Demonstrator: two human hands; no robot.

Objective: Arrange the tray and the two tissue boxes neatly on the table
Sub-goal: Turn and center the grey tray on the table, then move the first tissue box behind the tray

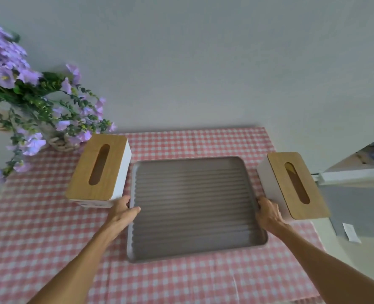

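Observation:
A grey ribbed tray (195,207) lies in the middle of the table on a pink checked cloth (50,249). My left hand (122,212) grips its left rim, thumb over the edge. My right hand (267,212) grips its right rim. A white tissue box with a wooden slotted lid (98,168) stands just left of the tray, close to my left hand. A second matching tissue box (295,184) stands right of the tray at the cloth's right edge, touching or nearly touching my right hand.
A woven basket of purple flowers (28,102) stands at the back left corner, its stems hanging over the cloth. A grey wall runs behind the table. To the right, past the table edge, lies a grey mat (355,211) with a paper slip.

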